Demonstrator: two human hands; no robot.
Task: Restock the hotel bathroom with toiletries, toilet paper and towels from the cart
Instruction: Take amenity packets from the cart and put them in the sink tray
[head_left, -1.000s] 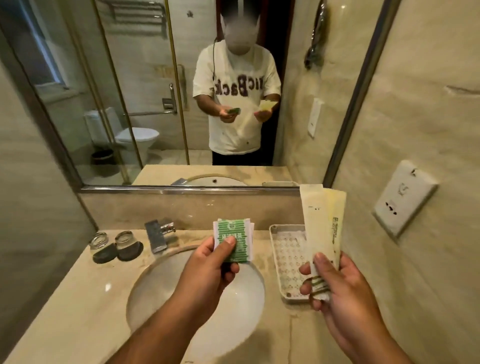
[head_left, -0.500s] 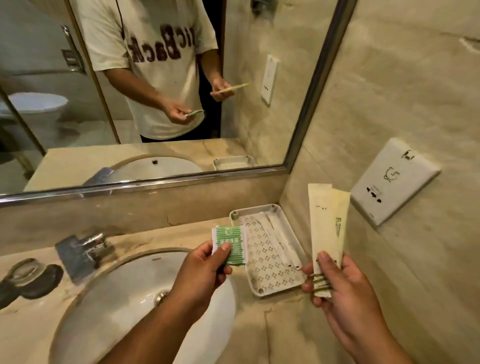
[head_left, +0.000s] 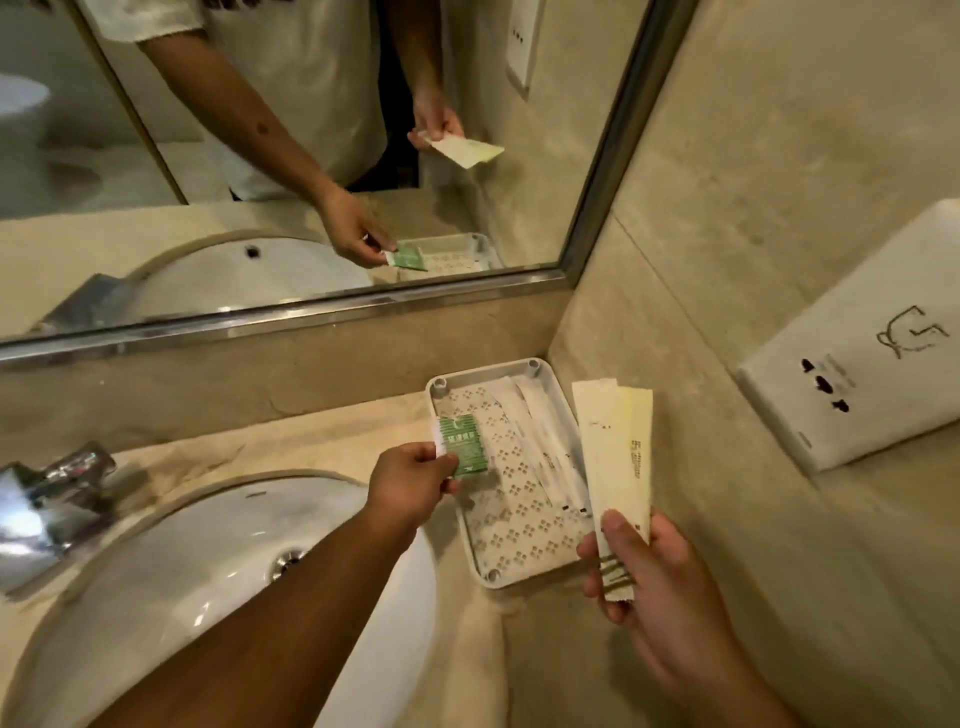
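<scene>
My left hand pinches small green sachets and holds them over the left edge of a white perforated tray on the counter's back right corner. Long white packets lie inside the tray along its right side. My right hand grips two long cream packets upright, just right of the tray and close to the wall.
A white oval sink is set in the beige stone counter, with a chrome tap at the left. A mirror runs along the back. A white wall socket sits on the right wall.
The view has tilted down and closed in on the counter corner. My left hand has carried the green sachets rightward, over the tray's left edge. My right hand still holds the long packets upright.
</scene>
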